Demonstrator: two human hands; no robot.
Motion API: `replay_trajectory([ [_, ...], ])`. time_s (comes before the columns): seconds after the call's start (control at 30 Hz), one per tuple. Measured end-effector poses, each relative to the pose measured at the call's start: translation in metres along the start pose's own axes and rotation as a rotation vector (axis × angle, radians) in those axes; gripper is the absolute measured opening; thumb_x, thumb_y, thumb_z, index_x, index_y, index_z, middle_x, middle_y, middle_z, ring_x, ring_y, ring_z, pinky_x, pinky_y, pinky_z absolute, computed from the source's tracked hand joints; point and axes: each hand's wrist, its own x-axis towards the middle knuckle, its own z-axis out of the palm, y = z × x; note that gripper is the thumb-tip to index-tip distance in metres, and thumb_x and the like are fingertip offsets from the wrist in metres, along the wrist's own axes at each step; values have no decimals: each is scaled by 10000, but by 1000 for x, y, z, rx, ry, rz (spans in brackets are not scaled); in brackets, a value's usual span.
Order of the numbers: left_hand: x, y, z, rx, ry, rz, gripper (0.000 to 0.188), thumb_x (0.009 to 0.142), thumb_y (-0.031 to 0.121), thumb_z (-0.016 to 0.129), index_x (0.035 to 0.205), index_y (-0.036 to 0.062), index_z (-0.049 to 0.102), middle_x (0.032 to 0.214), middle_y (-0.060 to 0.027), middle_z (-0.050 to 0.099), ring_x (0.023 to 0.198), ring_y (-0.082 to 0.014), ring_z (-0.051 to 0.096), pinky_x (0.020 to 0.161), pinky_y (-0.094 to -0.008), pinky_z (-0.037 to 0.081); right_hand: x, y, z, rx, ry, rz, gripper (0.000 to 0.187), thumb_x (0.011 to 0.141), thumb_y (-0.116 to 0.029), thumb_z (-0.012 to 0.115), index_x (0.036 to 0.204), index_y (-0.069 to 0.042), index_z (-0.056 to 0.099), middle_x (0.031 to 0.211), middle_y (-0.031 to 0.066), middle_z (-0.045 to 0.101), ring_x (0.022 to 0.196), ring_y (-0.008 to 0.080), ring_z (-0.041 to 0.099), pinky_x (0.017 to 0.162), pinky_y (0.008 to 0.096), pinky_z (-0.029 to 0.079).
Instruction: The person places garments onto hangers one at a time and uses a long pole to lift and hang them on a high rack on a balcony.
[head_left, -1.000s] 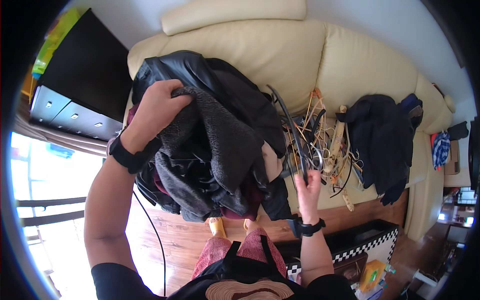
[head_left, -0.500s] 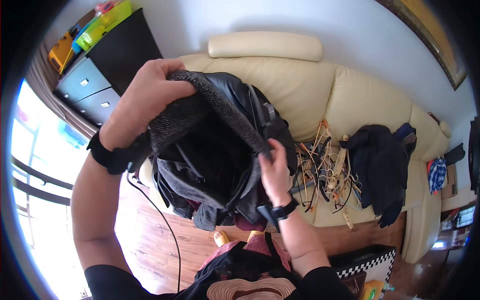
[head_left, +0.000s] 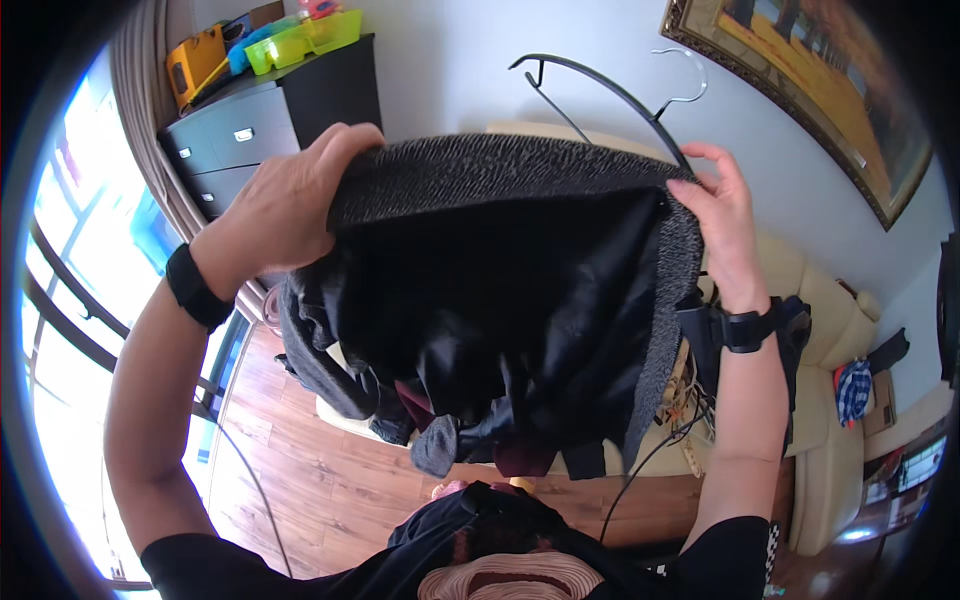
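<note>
Left hand [head_left: 285,205] raised high, fingers curled over the top left edge of a dark grey knitted garment [head_left: 500,175], gripping it. Right hand [head_left: 720,225] up at the garment's right edge, fingers pressed together along the fabric, thumb behind; black hanger [head_left: 600,90] rising above that side, metal hook at the top, lower end hidden behind the cloth. Black lining [head_left: 500,310] of the garment facing down toward the camera, more dark clothes hanging bunched beneath it, a dark red piece [head_left: 520,460] showing at the bottom. Black wristbands on both forearms. Behind the left hand, a dark chest of drawers [head_left: 250,125] against the wall, carrying a yellow-green plastic bin [head_left: 305,35] with small items inside, too blurred to name, and an orange box [head_left: 195,60] beside it. Cream sofa [head_left: 830,330] at right, dark and blue clothes lying on it. Framed painting [head_left: 810,90] on the wall. Wooden floor [head_left: 330,490] below.
</note>
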Motion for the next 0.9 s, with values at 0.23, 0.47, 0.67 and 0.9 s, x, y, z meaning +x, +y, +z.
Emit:
replay_trajectory([
  [0.23,-33,-51,40,-116,230,-192,238,715,30,505,945,61,555,879,-179,595,873,-374,554,738,-451,447,-11,-68,34,-151,-44,-105,298,772,6,593,1058,-48,529,801,54,608,777,85,548,735,207,413],
  [0.47,-92,-61,185,-351,559,-584,248,673,-11,531,891,84,598,879,-132,607,871,-334,576,749,-407,459,-14,-80,57,-199,1,-102,333,750,21,570,1073,-44,518,794,68,591,744,97,541,708,213,414],
  [0.67,-122,-74,254,-419,388,-875,281,677,69,533,928,130,643,837,-185,635,824,-364,604,729,-440,481,-12,-59,50,-284,-2,4,341,740,29,575,1069,-29,511,801,73,592,735,107,548,702,217,422],
  [0.9,-132,-89,250,-367,483,-1035,243,693,65,495,908,96,606,831,-177,633,828,-367,593,737,-435,456,7,-38,4,-312,84,8,345,730,17,600,1063,-28,520,837,76,605,763,119,560,729,232,429],
])
